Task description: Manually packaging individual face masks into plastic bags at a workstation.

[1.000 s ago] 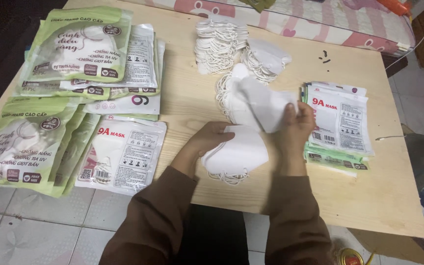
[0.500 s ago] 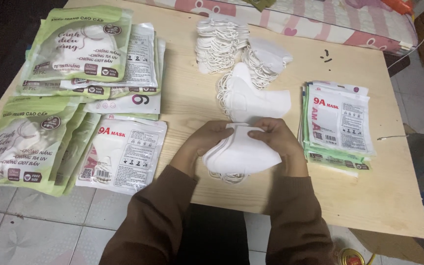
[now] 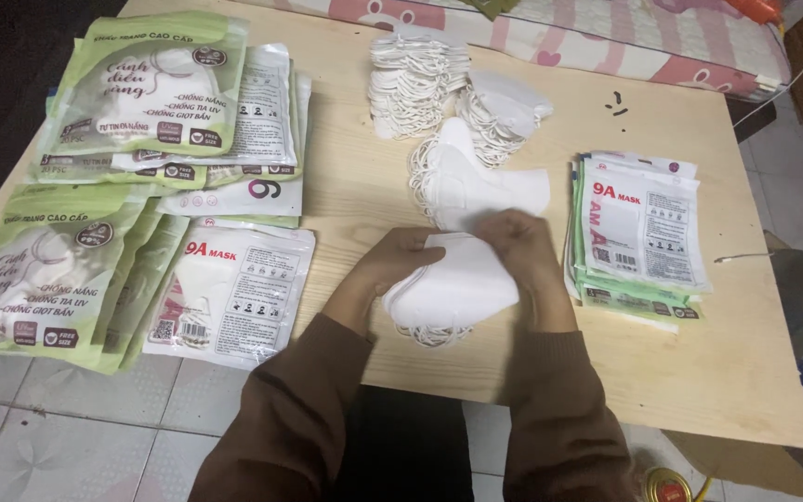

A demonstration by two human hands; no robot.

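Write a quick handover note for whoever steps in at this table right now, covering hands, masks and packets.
Left hand and right hand: both grip a small stack of folded white face masks at the near edge of the pale wooden table.
Loose white masks lie heaped behind.
Flat printed pouches stacked right; filled green and white packets piled left.
The held stack is not yet in any pouch.

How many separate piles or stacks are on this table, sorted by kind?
Piles of loose white masks: 3, counting the small stack held by the left hand and right hand.
Stacks of mostly green pouches: 2.
Stacks of white flat packets: 2.
Total: 7.
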